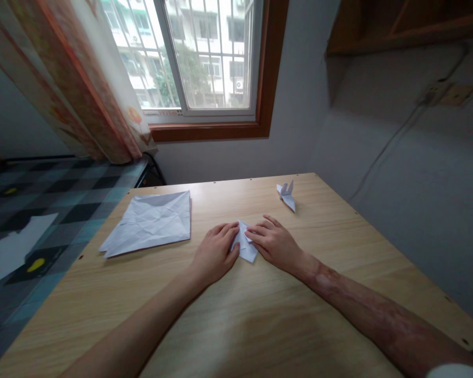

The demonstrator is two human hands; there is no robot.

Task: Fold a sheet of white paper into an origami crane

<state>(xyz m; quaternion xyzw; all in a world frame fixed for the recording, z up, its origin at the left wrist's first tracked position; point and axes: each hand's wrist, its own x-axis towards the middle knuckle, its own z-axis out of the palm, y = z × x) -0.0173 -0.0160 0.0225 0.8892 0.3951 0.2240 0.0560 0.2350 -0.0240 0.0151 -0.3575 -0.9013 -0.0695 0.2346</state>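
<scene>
A small piece of folded white paper [247,253] lies on the wooden table between my hands, its creased layers coming to a point at the near end. My left hand [217,251] grips its left side, thumb near the lower edge and fingers curled over the upper part. From the right, my right hand [276,242] holds a small raised flap with its fingertips; one finger is lifted away and the thumb is mostly hidden. Farther back on the right stands a finished-looking white paper crane [287,196], apart from both hands.
Creased white paper sheets [153,223] lie in a stack at the table's left. The light wooden table [220,325] meets a wall on the right. Beyond its left edge, a checkered bed [74,210] carries another white sheet [16,249]. A barred window [213,58] is ahead.
</scene>
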